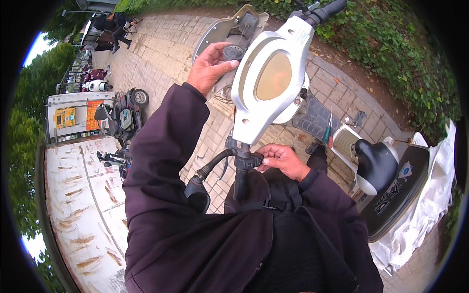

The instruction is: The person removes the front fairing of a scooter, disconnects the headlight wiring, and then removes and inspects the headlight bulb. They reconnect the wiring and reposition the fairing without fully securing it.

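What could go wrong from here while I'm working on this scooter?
Your right hand is at the dark switch block, so a control might get pressed by accident. Your left hand has its thumb close to the edge of the silver-white cover, which could perhaps pinch or scrape it. The green-handled tool lies unheld by the dark footboard and might get knocked away.

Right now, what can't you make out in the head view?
All in the head view:
- Left hand: some fingers, hidden by its own palm and thumb.
- Right hand: lower fingertips, curled out of sight.
- Far handlebar grip: outer end, cut off by the top edge.
- Dark footboard: part hidden by the white handlebar cover.
- Distant seated person: too small for detail.
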Available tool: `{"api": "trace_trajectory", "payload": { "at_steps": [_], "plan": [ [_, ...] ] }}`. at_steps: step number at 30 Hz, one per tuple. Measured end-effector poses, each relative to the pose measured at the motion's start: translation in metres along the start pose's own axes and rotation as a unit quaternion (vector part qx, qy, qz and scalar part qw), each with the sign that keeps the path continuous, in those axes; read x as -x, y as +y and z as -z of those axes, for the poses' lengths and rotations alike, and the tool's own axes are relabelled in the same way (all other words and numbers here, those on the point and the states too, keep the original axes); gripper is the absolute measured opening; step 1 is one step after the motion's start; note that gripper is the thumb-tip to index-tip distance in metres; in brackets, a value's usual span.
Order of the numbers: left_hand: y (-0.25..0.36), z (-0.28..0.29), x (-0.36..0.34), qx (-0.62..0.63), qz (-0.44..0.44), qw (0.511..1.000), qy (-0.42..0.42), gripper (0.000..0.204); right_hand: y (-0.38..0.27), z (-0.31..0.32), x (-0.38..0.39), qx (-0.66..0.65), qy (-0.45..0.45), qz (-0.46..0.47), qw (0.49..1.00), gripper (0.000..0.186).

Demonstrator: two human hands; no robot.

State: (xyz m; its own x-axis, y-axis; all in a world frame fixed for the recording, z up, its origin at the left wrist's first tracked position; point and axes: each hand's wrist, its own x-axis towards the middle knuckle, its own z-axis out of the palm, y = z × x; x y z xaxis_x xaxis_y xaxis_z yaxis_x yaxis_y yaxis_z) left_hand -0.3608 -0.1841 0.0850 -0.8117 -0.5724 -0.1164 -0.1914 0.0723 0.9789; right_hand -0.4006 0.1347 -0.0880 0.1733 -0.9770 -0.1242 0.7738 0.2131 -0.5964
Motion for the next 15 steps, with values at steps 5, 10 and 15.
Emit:
{"api": "trace_trajectory", "payload": {
  "at_steps": [5, 10, 15],
  "plan": [
    [-0.002, -0.001, 0.0, 0.023, 0.0, 1.0, 0.009, 0.051, -0.003, 0.001, -0.002, 0.007, -0.009, 0.003, 1.0, 0.037],
    [-0.009, -0.002, -0.003, 0.078, 0.041, 0.995, 0.053, 0.044, -0.008, 0.003, 0.0, 0.021, -0.014, -0.019, 1.0, 0.039],
    [-0.021, -0.003, -0.008, 0.15, 0.109, 0.977, 0.105, 0.033, -0.012, -0.001, -0.002, 0.043, -0.013, -0.028, 0.999, 0.042]
  ]
}}
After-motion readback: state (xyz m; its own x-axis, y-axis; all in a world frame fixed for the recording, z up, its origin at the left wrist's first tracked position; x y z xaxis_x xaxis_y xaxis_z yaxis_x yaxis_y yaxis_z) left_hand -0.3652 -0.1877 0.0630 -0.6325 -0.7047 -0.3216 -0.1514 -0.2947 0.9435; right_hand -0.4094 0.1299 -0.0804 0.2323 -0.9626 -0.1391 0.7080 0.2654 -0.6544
